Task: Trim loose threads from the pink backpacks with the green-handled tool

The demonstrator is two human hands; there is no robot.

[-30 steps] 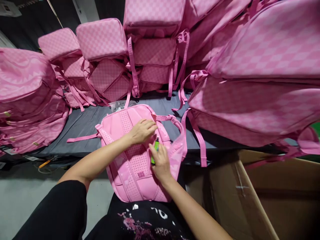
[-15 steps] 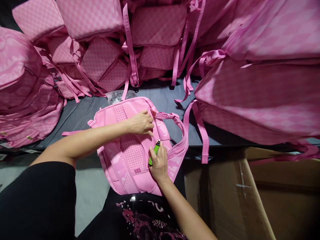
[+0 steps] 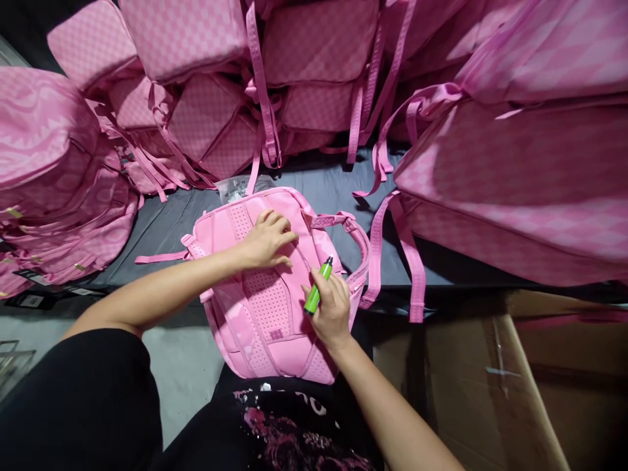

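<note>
A pink backpack [image 3: 307, 255] lies with its padded, perforated back panel facing up, its lower end against my lap and its upper part on the dark-covered table. My left hand [image 3: 269, 241] rests on the panel's upper middle, fingers apart and holding nothing. Gripped between the thumb and fingers of my right hand [image 3: 333, 307] is a stubby green marker [image 3: 318, 286] with a black end pointing up and away. That hand is over the panel's right side, beside a loose shoulder strap [image 3: 360, 245].
Pink checkered backpacks [image 3: 210, 121] are piled along the back, with dangling straps. More pink bags are stacked at the left [image 3: 73, 196] and right [image 3: 515, 190]. A clear plastic bag [image 3: 233, 188] lies behind the backpack. An open cardboard box [image 3: 466, 379] stands at lower right.
My right hand has lifted the marker and shifted right over the panel. My left hand's fingers have spread and moved slightly left across the bag. The camera view has shifted a little.
</note>
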